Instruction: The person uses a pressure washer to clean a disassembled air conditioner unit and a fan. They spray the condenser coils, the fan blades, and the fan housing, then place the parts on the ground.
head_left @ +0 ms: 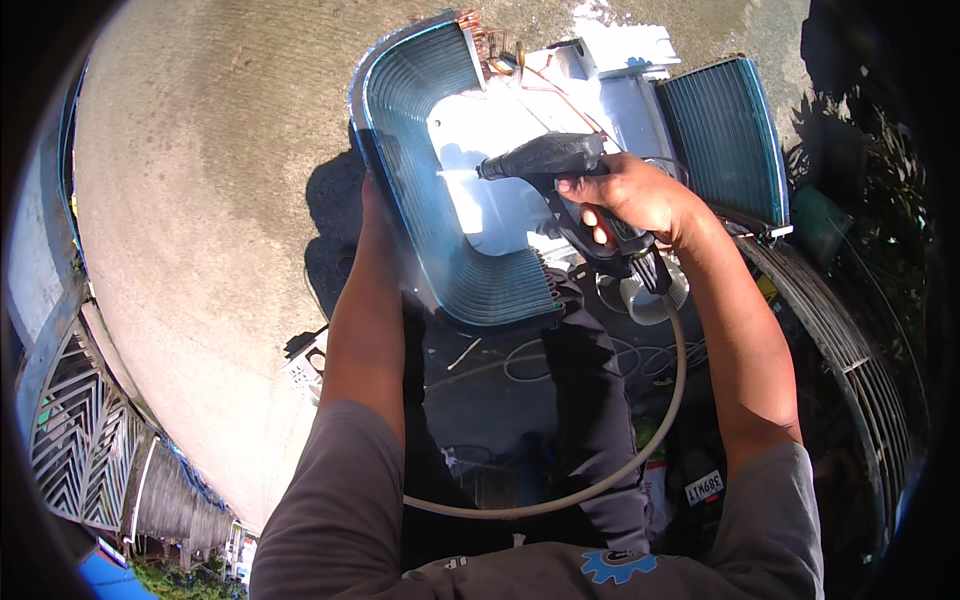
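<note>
My right hand [640,195] is wrapped round the grip of a black spray gun [548,155], its nozzle pointing left. A short white jet leaves the nozzle toward the inner fins of a curved blue condenser coil [410,185]. From the gun's handle a beige hose [678,385] loops down and across my lap. My left hand [371,205] is at the coil's outer left side; the coil's edge hides its fingers. The coil stands upright, its lower end close to my knees. Copper tube bends [488,42] show at its far end.
Brightly lit white metal panels [625,50] lie beyond the coil. Another blue finned coil [722,140] stands at the right. A round metal can [650,298] sits below the gun. Concrete ground [210,200] spreads left; slatted metal [830,330] curves along the right.
</note>
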### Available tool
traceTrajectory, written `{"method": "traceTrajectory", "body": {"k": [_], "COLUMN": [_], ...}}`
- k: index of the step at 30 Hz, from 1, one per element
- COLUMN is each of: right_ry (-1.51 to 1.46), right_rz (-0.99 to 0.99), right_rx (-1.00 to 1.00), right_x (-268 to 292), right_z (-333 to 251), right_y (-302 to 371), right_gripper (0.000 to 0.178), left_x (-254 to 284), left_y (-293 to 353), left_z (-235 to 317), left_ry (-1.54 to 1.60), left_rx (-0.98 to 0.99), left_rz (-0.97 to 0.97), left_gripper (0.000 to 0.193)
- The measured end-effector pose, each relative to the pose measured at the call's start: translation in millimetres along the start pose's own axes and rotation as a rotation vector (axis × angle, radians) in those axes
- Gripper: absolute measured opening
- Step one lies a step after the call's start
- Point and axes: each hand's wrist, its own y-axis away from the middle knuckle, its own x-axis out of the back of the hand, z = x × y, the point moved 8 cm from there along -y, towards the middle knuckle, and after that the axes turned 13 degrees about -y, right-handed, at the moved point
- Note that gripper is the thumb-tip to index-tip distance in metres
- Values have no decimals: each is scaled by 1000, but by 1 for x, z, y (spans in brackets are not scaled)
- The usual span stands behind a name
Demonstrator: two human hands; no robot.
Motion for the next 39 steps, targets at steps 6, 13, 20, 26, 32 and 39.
{"method": "traceTrajectory", "body": {"k": [6,13,20,26,32,39], "right_ry": [22,-26,201,79,124,152], "right_rz": [-65,-122,-135,-54,9,-78], "right_rx": [-23,-69,29,-20,-44,-74], "right_x": [-4,-10,-15,-11,12,-2], "right_z": [1,12,11,30,48,57], "right_y": [-33,-33,-17,19,62,60], "right_gripper": [32,26,29,35,39,37], "left_x": [7,5,3,-11,-22,-28], "left_y": [42,52,61,63,58,59], "left_z": [-104,-132,-150,-167,-178,-199], "left_ry": [92,147,190,244,318,417], "left_rx": [160,172,174,158,108,61], "left_rz": [-46,-103,-149,-200,-256,-306], "left_gripper": [74,74,74,74,74,74]}}
